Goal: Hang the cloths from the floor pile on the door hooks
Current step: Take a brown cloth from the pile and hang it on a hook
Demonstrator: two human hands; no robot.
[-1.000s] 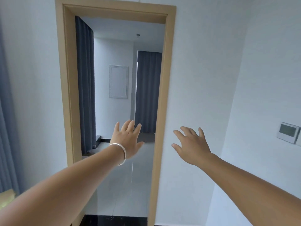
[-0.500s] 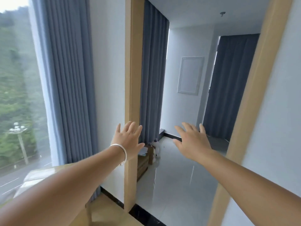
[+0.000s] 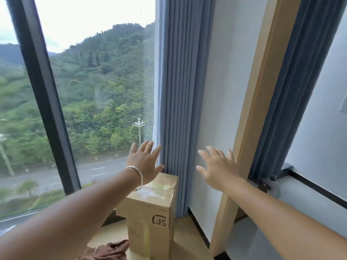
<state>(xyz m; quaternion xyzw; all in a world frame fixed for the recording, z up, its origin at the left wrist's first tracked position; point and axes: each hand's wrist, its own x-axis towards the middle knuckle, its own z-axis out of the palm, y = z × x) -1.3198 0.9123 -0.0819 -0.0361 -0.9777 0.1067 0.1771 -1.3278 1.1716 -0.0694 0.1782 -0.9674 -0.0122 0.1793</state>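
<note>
A brown cloth (image 3: 105, 250) lies crumpled on the floor at the bottom edge of the view, left of a cardboard box. My left hand (image 3: 144, 162), with a silver bracelet on the wrist, is held out in the air with fingers spread and holds nothing. My right hand (image 3: 219, 167) is stretched forward the same way, fingers spread and empty, in front of the white wall. Both hands are well above the cloth. No door hooks are in view.
A tall taped cardboard box (image 3: 152, 212) stands on the floor by the blue curtain (image 3: 178, 102). A large window (image 3: 93, 91) fills the left. The wooden door frame (image 3: 253, 117) runs down the right, with another room's grey floor (image 3: 253, 239) beyond it.
My view has swung left from the doorway to the window; the box and the brown cloth came into sight. Both hands stay raised, spread and empty.
</note>
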